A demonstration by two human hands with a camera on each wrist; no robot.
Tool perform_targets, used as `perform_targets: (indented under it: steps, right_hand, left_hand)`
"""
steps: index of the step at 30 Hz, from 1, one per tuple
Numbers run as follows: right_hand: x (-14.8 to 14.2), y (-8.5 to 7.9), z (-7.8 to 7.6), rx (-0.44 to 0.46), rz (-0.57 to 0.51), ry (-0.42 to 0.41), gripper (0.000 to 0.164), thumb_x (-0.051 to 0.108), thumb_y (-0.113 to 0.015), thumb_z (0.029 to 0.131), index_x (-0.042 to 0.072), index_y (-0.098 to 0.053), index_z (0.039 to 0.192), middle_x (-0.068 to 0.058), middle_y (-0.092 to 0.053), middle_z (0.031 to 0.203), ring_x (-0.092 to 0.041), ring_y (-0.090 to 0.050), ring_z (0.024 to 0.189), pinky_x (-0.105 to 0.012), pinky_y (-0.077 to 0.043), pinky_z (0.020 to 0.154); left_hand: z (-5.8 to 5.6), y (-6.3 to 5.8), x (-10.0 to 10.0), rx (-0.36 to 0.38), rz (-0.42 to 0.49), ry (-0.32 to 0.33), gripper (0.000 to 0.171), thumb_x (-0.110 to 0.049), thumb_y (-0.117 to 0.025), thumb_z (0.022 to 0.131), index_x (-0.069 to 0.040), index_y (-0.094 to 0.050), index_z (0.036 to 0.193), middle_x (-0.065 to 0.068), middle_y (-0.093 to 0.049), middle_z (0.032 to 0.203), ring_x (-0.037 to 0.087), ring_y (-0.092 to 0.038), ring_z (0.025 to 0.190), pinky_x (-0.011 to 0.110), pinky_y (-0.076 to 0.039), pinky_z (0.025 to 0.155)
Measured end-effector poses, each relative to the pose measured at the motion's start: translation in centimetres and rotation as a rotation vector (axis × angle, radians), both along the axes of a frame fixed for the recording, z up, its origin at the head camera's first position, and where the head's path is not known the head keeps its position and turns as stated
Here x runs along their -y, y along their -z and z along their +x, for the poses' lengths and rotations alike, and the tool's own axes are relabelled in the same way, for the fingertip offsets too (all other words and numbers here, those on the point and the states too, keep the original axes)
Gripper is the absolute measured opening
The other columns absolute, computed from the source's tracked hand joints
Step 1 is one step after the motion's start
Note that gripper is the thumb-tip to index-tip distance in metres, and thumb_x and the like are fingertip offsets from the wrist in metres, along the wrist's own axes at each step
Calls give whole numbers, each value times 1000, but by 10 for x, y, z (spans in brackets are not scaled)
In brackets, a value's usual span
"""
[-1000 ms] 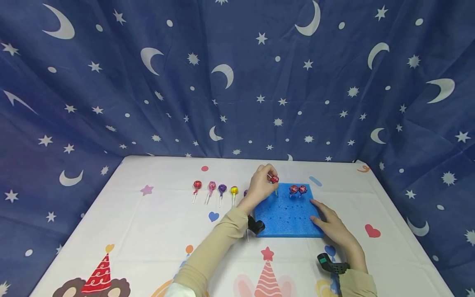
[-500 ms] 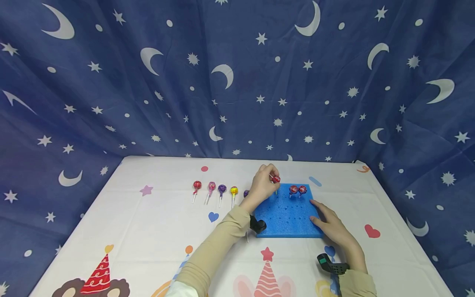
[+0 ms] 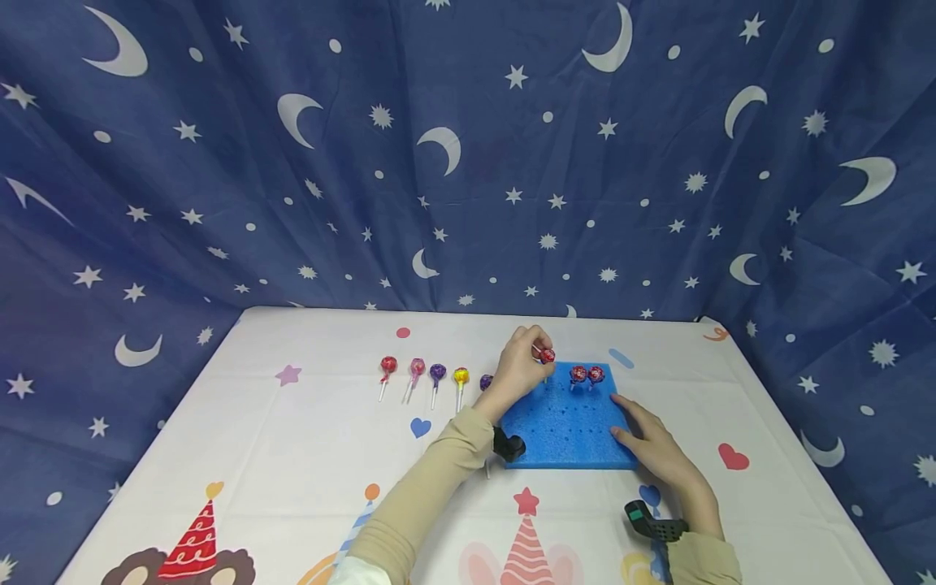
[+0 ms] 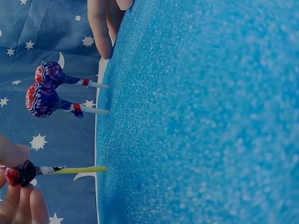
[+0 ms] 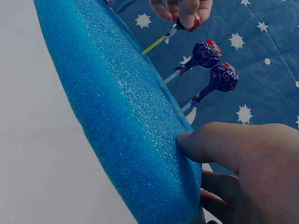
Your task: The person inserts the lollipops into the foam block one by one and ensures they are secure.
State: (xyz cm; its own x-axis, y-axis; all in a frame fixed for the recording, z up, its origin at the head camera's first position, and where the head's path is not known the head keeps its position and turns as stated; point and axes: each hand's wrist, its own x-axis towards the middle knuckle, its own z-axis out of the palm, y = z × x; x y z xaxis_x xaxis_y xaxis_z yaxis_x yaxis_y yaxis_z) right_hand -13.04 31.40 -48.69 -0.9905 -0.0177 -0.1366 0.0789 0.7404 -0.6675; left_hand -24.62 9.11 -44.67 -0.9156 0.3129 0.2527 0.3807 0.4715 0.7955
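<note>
In the head view my left hand (image 3: 521, 364) pinches a red-wrapped lollipop (image 3: 547, 356) by its head, above the back left part of a blue foam block (image 3: 570, 439). The yellow stick (image 4: 81, 170) points down, its lower end right at the foam surface in the left wrist view. Two dark purple-and-red lollipops, one nearer the middle (image 3: 578, 374) and one to its right (image 3: 595, 374), stand upright in the block's back row. My right hand (image 3: 658, 443) rests against the block's right edge, its thumb (image 5: 205, 147) touching the foam and its fingers lying along the side.
Left of the block, a row of lollipops lies on the white patterned tablecloth (image 3: 307, 455): red (image 3: 388, 366), pink (image 3: 418, 367), purple (image 3: 437, 372) and yellow (image 3: 461, 376). Another purple one (image 3: 486, 382) is partly hidden by my left wrist. Small holes dot the block.
My left hand has shifted slightly to the right with the red lollipop, over the block's back row. The right hand and the block have stayed in place.
</note>
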Motion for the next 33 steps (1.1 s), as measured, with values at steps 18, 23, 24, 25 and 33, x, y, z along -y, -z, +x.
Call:
perform_targets:
  steps: [18,23,24,25,33]
  right_hand:
    - [1,0,0,1,1,0,62,28,-51,97,10,-26,151,-27,-19,156,-56,-11,141,-76,-14,103]
    - [1,1,0,1,2,-1,62,28,-51,97,11,-26,151,-27,-18,156,-56,-11,141,-76,-15,103]
    - [0,0,0,3,3,0,62,28,-51,97,11,-26,151,-27,-18,156,-56,-11,141,-76,-15,103]
    - [0,0,0,5,4,0,63,28,-51,97,11,-25,151,-27,-18,156,-56,-11,141,-75,-15,103]
    - [0,0,0,12,9,2,63,29,-51,97,11,-25,151,-27,-18,156,-56,-11,141,-75,-16,103]
  left_hand:
    - [5,5,0,57,93,11,27,-7,-74,79,-12,-62,103,5,-63,105,18,-63,94,22,-50,77]
    - [6,7,0,66,62,-1,27,-9,-74,81,-12,-63,105,4,-64,106,18,-63,95,23,-50,78]
    - [6,7,0,67,56,-4,27,-10,-74,81,-12,-63,106,4,-64,106,18,-63,95,24,-50,78]
    - [7,7,0,68,51,-7,27,-10,-74,81,-12,-63,106,3,-64,106,19,-63,96,24,-50,78]
    - [8,8,2,57,52,-7,28,-12,-74,81,-11,-63,107,4,-64,105,20,-63,95,24,-50,78]
